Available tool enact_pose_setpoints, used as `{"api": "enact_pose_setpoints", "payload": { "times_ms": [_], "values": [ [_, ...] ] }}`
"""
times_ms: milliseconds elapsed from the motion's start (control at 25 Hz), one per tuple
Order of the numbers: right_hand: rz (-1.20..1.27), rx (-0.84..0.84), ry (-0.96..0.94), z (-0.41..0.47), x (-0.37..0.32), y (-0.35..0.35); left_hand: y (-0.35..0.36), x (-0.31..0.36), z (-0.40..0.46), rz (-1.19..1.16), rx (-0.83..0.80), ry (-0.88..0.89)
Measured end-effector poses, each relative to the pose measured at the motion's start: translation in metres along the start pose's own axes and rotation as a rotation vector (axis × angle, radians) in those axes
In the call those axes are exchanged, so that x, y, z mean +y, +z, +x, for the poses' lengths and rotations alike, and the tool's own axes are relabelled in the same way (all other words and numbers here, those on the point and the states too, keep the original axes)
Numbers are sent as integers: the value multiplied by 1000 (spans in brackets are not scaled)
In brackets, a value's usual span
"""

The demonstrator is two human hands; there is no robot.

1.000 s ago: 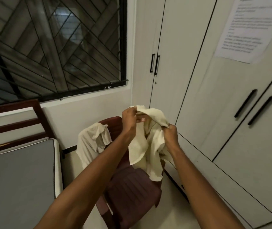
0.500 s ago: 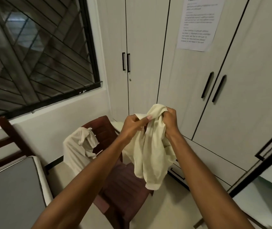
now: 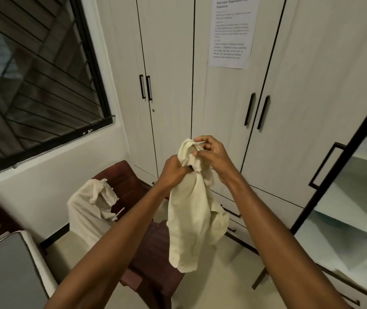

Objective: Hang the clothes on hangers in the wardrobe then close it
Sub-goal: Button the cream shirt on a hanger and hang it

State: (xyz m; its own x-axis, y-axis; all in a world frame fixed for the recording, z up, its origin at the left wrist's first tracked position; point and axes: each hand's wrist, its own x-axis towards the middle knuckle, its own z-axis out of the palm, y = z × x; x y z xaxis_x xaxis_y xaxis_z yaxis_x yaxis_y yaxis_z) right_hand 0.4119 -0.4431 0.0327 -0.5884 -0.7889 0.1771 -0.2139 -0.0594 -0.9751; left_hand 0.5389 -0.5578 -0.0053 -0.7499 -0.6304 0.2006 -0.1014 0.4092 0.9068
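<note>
A pale yellow shirt [image 3: 191, 221] hangs bunched in front of me, over the chair. My left hand [image 3: 173, 170] grips the gathered cloth just below its top. My right hand [image 3: 211, 155] pinches the top fold of the same shirt. A second, off-white garment [image 3: 89, 210] is draped over the back of the dark red chair [image 3: 155, 259], with a white hanger partly showing in it. The white wardrobe [image 3: 222, 103] stands behind; its middle doors are shut. At the right an open wardrobe door [image 3: 338, 175] shows white shelves [image 3: 356, 208].
A bed with a grey mattress [image 3: 6, 270] and dark wooden frame fills the lower left. A barred window [image 3: 33, 74] is on the left wall. A printed paper sheet [image 3: 231, 32] is stuck on a wardrobe door. Drawers run along the wardrobe's base.
The view has swung right and the open wardrobe door with its shelves has come into sight. Both hands have gathered the yellow shirt closer together at its top.
</note>
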Motion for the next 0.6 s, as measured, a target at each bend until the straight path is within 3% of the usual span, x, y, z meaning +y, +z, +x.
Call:
{"api": "enact_pose_setpoints", "payload": {
  "times_ms": [160, 280, 440, 600],
  "values": [
    [106, 261, 37, -54, 49, -34, 22, 20, 0, -183, 57, -78],
    [190, 466, 148, -107, 93, -46, 42, 39, -3, -266, -5, -92],
    [106, 344, 238, -149, 127, -58, 75, 64, -19, -348, -108, -75],
    [45, 327, 353, -171, 135, -88, 111, 95, -43, -501, -127, -109]
  ]
}}
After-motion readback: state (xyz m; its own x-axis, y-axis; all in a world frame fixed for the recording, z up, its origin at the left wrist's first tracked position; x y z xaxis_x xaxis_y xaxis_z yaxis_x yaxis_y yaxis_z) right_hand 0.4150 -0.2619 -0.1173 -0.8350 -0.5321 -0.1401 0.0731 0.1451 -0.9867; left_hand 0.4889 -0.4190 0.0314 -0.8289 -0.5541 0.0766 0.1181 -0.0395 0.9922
